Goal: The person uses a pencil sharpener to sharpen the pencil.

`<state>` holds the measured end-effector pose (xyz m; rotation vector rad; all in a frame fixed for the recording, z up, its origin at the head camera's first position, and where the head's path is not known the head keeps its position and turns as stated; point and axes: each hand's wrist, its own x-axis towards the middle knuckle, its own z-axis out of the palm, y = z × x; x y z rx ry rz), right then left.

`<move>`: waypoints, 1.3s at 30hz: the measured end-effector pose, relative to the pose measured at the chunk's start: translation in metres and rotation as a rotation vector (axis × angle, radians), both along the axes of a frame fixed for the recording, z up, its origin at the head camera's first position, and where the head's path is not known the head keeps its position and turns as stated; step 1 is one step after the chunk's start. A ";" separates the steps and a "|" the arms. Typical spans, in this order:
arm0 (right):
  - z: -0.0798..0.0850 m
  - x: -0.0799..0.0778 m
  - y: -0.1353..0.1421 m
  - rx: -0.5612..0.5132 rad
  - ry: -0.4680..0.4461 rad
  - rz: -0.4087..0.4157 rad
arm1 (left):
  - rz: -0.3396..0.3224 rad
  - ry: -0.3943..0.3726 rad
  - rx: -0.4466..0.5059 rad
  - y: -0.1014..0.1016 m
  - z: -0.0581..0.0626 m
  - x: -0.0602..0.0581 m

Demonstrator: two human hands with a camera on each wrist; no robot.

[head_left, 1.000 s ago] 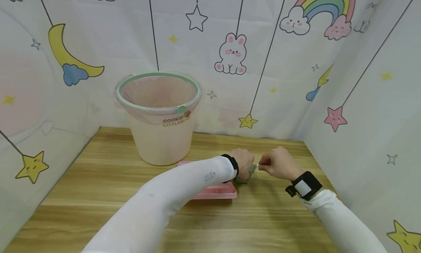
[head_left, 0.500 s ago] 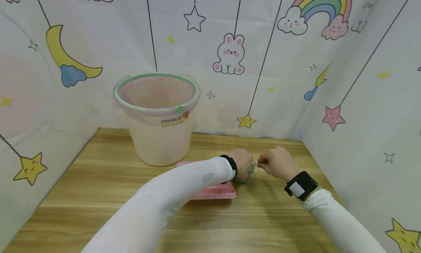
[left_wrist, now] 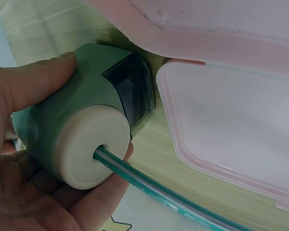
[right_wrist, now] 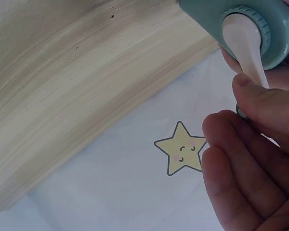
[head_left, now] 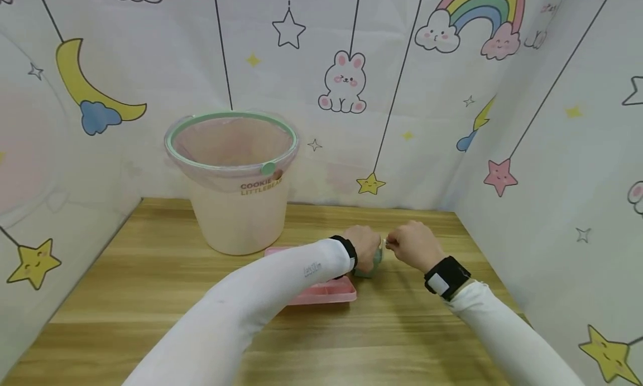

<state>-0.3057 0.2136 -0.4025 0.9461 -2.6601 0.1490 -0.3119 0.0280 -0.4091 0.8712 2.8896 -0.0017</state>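
Note:
My left hand (left_wrist: 48, 159) grips a green pencil sharpener (left_wrist: 82, 82) with a dark see-through window on one side. A teal pencil (left_wrist: 149, 185) sticks out of the hole in its round cream front. At the sharpener's other end, my right hand (right_wrist: 265, 139) pinches the end of the white crank handle (right_wrist: 245, 45) between thumb and fingers. In the head view the left hand (head_left: 363, 246) covers much of the sharpener, and the right hand (head_left: 414, 244) is just right of it.
A pink box (head_left: 346, 294) with compartments lies left of the sharpener, partly hidden under the left forearm. Behind it stands a pale bucket (head_left: 241, 218) with a green rim and a bag liner. Printed cloth walls (head_left: 427, 129) enclose the wooden table (head_left: 166, 263).
My right hand has shifted slightly with the crank, ending a little higher and closer to the left hand. The left hand keeps its grip on the sharpener. The head view has drifted slightly right.

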 end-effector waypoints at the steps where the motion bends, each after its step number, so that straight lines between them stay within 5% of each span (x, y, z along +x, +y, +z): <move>1: -0.001 -0.001 -0.001 0.001 0.007 -0.002 | 0.000 -0.001 0.002 0.000 0.000 0.000; 18: -0.018 -0.005 0.006 0.049 0.200 0.086 | -0.007 -0.011 -0.001 -0.003 0.003 -0.001; 29: -0.040 -0.017 0.007 0.084 0.098 0.056 | -0.043 -0.005 -0.021 0.000 0.007 0.005; 39: -0.045 -0.023 0.005 -0.049 0.010 0.088 | -0.037 0.031 -0.023 -0.009 0.018 0.016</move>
